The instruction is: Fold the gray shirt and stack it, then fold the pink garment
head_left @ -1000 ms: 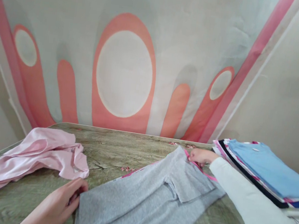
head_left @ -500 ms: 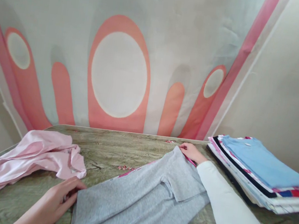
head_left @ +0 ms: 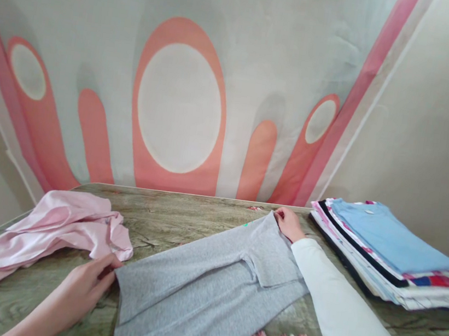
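Note:
A grey short-sleeved T-shirt [head_left: 193,279] is stretched at a slant across the table, folded lengthwise with one sleeve lying on top. My left hand [head_left: 87,285] pinches its hem corner at the near left. At the shirt's far right end, my right hand [head_left: 288,224] is closed on the corner by the collar and shoulder. The far edge between my hands runs taut. The shirt's lower part goes out of view at the bottom.
A crumpled pink garment [head_left: 64,224] lies on the left of the wood-patterned table [head_left: 185,211]. A stack of folded clothes with a light blue shirt [head_left: 397,235] on top stands at the right. A patterned cloth wall hanging [head_left: 247,55] rises behind the table.
Both hands have shifted slightly farther from me with the shirt, pulling its far edge straighter. The pink print along that edge is now mostly out of sight.

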A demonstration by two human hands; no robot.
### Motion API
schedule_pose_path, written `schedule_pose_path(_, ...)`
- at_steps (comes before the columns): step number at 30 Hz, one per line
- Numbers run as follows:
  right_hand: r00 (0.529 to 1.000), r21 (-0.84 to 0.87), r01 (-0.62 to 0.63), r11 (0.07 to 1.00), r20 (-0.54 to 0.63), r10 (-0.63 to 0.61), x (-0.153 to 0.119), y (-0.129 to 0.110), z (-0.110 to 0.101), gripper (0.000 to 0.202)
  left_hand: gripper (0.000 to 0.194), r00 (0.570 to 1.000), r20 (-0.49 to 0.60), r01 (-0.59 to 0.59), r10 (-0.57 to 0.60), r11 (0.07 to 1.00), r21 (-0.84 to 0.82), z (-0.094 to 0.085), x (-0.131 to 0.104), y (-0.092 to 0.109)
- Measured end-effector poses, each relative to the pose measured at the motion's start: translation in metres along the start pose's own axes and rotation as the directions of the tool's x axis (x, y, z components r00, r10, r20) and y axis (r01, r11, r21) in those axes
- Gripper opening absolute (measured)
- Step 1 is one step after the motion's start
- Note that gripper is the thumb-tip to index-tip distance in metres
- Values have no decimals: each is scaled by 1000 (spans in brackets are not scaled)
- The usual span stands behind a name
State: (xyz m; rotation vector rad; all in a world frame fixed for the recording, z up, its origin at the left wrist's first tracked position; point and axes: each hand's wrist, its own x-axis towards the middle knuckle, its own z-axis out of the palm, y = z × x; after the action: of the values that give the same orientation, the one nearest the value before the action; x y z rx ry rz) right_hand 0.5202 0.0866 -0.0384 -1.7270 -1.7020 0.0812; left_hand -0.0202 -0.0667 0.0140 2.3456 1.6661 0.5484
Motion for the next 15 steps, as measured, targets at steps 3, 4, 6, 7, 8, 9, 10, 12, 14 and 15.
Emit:
schedule_pose_path(3,1000,-20,1,1000,19,0,0,-1,4,11,18,1000,-6,20,-20,1000,-17,1,1,0)
schedule_pose_path(4,999,-23,5,1000,37,-4,0,-2,4,10,18,1000,-11,13,-13,1000,-24,2,1,0)
schedule_pose_path(6,998,-21,11,1000,68,-10,0,-2,4,9,18,1000,-23,-11,10,1000,-26,3,2,1)
schedule_pose_path(7,997,-18,10,1000,76,-9,1,-3,3,9,18,999,-25,-26,26,999,-19,4,2,1)
schedule_pose_path(8,997,-16,5,1000,79,-4,1,-3,1,9,17,999,-25,-42,41,999,-8,5,1,1)
schedule_pose_path(9,997,-15,-3,1000,78,4,2,-4,-1,10,17,998,-24,-56,56,998,6,6,1,0)
schedule_pose_path(10,997,-15,-13,1000,73,14,3,-5,-3,12,18,997,-22,-67,68,998,21,7,1,-1)
schedule_pose_path(12,997,-18,-35,999,65,36,5,-8,-7,16,18,996,-18,-85,86,995,46,8,1,-5)
schedule_pose_path(14,995,-25,-55,998,82,57,5,-15,-8,22,18,994,-14,-103,104,993,61,9,1,-8)
schedule_pose_path(15,993,-31,-66,997,100,68,4,-18,-7,27,19,993,-12,-114,115,991,63,10,1,-8)
